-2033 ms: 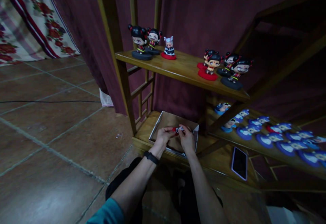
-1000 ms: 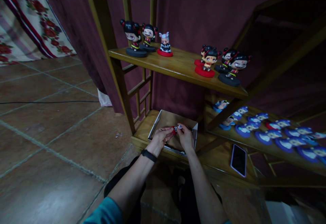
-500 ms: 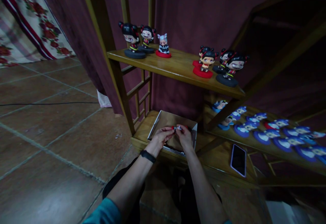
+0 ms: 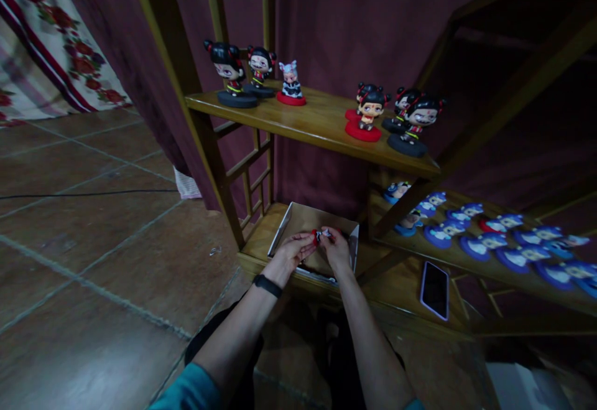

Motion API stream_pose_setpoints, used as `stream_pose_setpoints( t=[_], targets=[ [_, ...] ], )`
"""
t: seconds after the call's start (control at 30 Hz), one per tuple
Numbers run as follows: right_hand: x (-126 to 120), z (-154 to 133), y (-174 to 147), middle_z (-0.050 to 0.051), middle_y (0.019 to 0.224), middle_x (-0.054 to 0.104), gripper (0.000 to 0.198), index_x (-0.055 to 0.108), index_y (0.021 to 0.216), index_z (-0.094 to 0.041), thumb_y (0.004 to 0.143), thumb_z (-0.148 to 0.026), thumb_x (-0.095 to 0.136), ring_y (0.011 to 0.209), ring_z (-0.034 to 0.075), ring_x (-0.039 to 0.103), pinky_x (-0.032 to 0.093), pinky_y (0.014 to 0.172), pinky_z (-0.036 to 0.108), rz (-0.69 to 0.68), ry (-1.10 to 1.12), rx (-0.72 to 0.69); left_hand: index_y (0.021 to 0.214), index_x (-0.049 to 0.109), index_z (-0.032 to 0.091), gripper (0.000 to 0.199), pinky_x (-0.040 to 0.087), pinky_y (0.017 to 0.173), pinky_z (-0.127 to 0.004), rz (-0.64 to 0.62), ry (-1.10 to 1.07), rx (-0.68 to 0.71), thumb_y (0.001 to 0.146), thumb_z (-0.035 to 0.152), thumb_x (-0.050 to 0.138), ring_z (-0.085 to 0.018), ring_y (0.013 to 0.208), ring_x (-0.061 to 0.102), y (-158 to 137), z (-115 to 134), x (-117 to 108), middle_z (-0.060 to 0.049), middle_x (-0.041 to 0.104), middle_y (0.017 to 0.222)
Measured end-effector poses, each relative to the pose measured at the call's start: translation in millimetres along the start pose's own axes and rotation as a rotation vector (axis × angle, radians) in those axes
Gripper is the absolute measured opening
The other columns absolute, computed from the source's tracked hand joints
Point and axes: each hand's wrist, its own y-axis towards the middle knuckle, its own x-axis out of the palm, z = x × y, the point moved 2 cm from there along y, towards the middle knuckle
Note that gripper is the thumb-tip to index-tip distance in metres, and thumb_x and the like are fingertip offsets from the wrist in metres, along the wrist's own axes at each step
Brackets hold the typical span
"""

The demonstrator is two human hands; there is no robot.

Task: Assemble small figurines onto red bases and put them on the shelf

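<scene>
Both my hands hold one small figurine [image 4: 320,236] with a red base, over an open cardboard box [image 4: 293,216] on the low shelf. My left hand [image 4: 298,248] pinches it at the red base. The fingers of my right hand [image 4: 336,249] close on its pale upper end. It lies tilted sideways between the hands, and its details are too small to make out. Something red shows in the box behind my right fingers, mostly hidden.
On the upper shelf [image 4: 321,121] stand a pale-haired figurine [image 4: 291,81] and several black-haired figurines [image 4: 227,74]. Several blue-and-white figurines [image 4: 482,242] fill the right shelf. A phone [image 4: 435,290] lies on the low shelf, right of the box. A wooden post [image 4: 186,80] rises at left.
The view has shifted slightly, so the shelves sit a little further left. Between my hands the figurine has turned a little, and more of its red base shows.
</scene>
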Motion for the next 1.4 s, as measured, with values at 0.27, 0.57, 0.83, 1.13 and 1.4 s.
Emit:
stream_pose_setpoints(
  t=[0.27,0.57,0.83,1.13,1.4],
  targets=[
    [-0.3,-6.1,0.2,0.004,0.095,0.068,0.031,0.062,0.101,-0.021,0.073,-0.031,0.054,0.086,0.017,0.062,0.048,0.079,0.031,-0.026,-0.004,-0.048,0.076,0.067,0.008,0.007,0.054,0.068,-0.023,0.000,0.027,0.034,0.069,0.009,0.069,-0.012,0.059,0.064,2.9,-1.1,-1.6,-0.008,0.068,0.066],
    [-0.7,-10.0,-1.4,0.006,0.096,0.068,0.029,0.064,0.099,-0.021,0.074,-0.029,0.054,0.085,0.018,0.063,0.049,0.078,0.032,0.001,-0.137,-0.081,0.072,0.065,0.007,0.006,0.055,0.068,-0.025,0.029,-0.005,0.086,0.067,0.006,0.069,-0.014,0.062,0.065,-1.0,-3.7,1.7,-0.009,0.067,0.066],
    [1.8,-16.8,-6.3,0.006,0.092,0.069,0.029,0.064,0.100,-0.021,0.075,-0.032,0.055,0.083,0.019,0.063,0.049,0.076,0.032,0.042,-0.226,-0.103,0.065,0.063,0.009,0.010,0.054,0.067,-0.028,0.105,-0.018,0.228,0.062,0.008,0.073,-0.014,0.060,0.063,-10.0,-7.9,8.9,-0.005,0.065,0.061],
    [4.9,-36.1,-15.9,0.007,0.097,0.062,0.028,0.064,0.103,-0.023,0.079,-0.025,0.050,0.086,0.019,0.060,0.045,0.079,0.030,-0.021,-0.417,-0.231,0.063,0.062,0.009,0.008,0.054,0.068,-0.026,0.116,-0.033,0.155,0.066,0.006,0.069,-0.012,0.058,0.062,-13.9,-5.0,3.6,-0.005,0.064,0.059],
    [11.3,-32.5,-17.2,0.004,0.096,0.060,0.031,0.063,0.105,-0.025,0.078,-0.019,0.049,0.090,0.019,0.057,0.045,0.082,0.031,-0.097,-0.410,-0.306,0.062,0.060,0.009,0.013,0.055,0.066,-0.028,0.158,-0.012,0.153,0.061,0.008,0.073,-0.010,0.050,0.059,-11.5,-7.4,-3.6,-0.003,0.062,0.054]
  ],
)
